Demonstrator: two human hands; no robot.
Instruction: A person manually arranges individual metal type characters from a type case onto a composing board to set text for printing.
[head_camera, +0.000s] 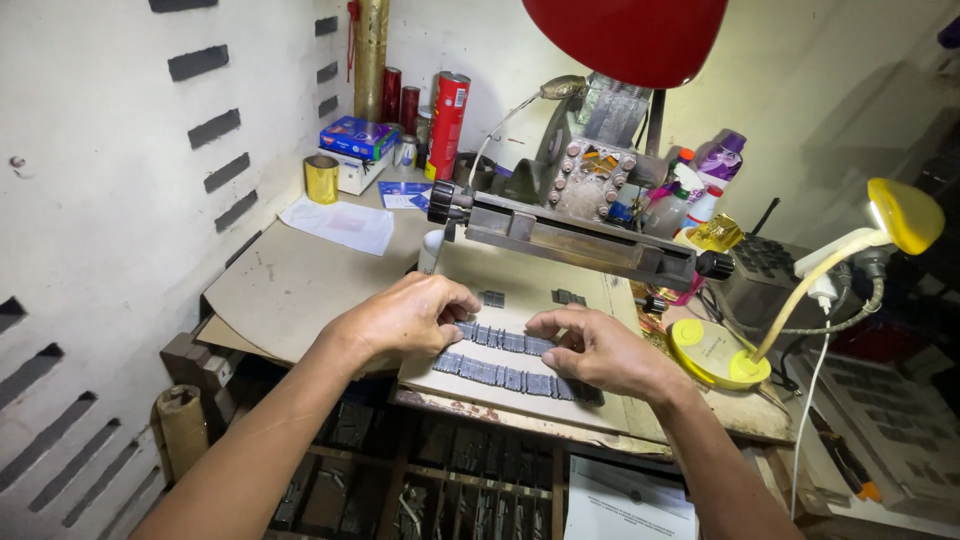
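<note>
Step in hand, as judged: arranging metal type blocks into lines on the pale board (470, 385) in front of the stamping press (580, 230).

Left hand (405, 315): fingers curled loosely, not clenched, with the tips pressed on the left end of the upper row of type blocks (505, 341). It appears to steady or push the row rather than lift anything.

Lower row of type blocks (510, 378): lies just below the upper row, parallel to it, both slanting down to the right.

Right hand (600, 350): half closed, fingertips pinching at the right end of the rows (whether a single block is held between them cannot be told).

Next move, in my judgement, calls for light, even pressure from both ends so the blocks close up without tipping.

Further right, a yellow desk lamp (715, 350) stands near the board.
</note>
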